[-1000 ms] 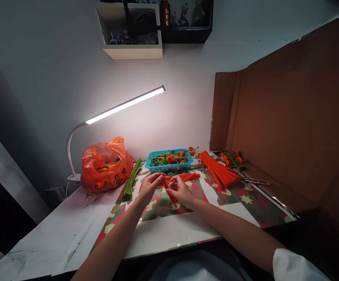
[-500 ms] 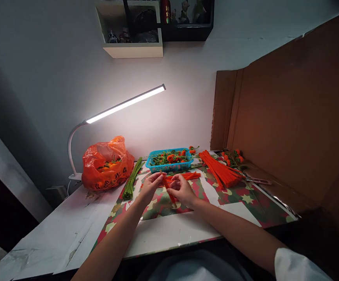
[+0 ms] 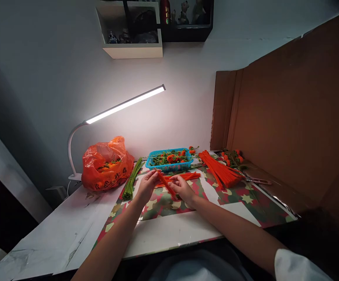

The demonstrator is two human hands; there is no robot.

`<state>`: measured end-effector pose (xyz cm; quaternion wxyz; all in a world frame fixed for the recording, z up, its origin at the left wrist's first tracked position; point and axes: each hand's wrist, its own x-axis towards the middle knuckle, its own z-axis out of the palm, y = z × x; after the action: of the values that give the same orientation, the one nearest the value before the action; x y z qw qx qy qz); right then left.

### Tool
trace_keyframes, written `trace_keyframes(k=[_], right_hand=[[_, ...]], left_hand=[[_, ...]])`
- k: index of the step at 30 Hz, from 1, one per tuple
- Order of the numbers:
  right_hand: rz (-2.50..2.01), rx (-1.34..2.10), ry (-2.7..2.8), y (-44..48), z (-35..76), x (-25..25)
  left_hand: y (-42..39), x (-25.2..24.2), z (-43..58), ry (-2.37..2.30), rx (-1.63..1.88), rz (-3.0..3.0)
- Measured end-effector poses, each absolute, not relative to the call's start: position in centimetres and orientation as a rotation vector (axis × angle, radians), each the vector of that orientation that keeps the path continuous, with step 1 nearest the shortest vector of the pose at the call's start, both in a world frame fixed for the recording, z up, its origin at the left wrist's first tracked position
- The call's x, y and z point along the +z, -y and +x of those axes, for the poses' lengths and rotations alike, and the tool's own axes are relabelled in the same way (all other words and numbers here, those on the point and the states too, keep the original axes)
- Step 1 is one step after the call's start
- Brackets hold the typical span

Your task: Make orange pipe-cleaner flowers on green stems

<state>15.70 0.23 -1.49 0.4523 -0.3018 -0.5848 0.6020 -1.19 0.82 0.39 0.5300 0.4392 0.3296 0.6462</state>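
Note:
Between my hands a short orange fuzzy strip [image 3: 166, 183] slants down to the right. My left hand [image 3: 147, 185] pinches its upper end, and the fingers of my right hand [image 3: 182, 188] are closed on its lower part. Behind them, several orange fuzzy stems [image 3: 193, 176] lie on the camouflage-patterned sheet [image 3: 169, 207]. A blue basket [image 3: 169, 167] with orange flowers and green stems stands just beyond. To the left lies a bundle of green stems [image 3: 132, 182]; a larger orange bundle [image 3: 222, 171] fans out on the right.
An orange plastic bag [image 3: 107, 166] sits at the back left beside a lit clamp lamp [image 3: 125, 104]. Scissors [image 3: 260, 180] and loose flowers [image 3: 232, 157] lie at the right, near a tall cardboard sheet [image 3: 292, 117]. Shelves [image 3: 132, 52] hang above.
My left hand has shifted slightly left. The orange strip has moved left at its upper end and now shows more of its length between my hands.

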Motion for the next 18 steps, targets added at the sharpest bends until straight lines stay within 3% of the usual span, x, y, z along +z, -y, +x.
trace_keyframes(k=[6,18], right_hand=[[-0.706,2.055,1.577,-1.4,17.1,-0.8],[-0.64,2.088,1.486,-0.8,17.1,-1.2]], left_hand=[[-1.3,0.8,-1.8,-0.763,1.687,0.866],[-1.0,0.0,-1.5,-0.849,1.565,1.051]])
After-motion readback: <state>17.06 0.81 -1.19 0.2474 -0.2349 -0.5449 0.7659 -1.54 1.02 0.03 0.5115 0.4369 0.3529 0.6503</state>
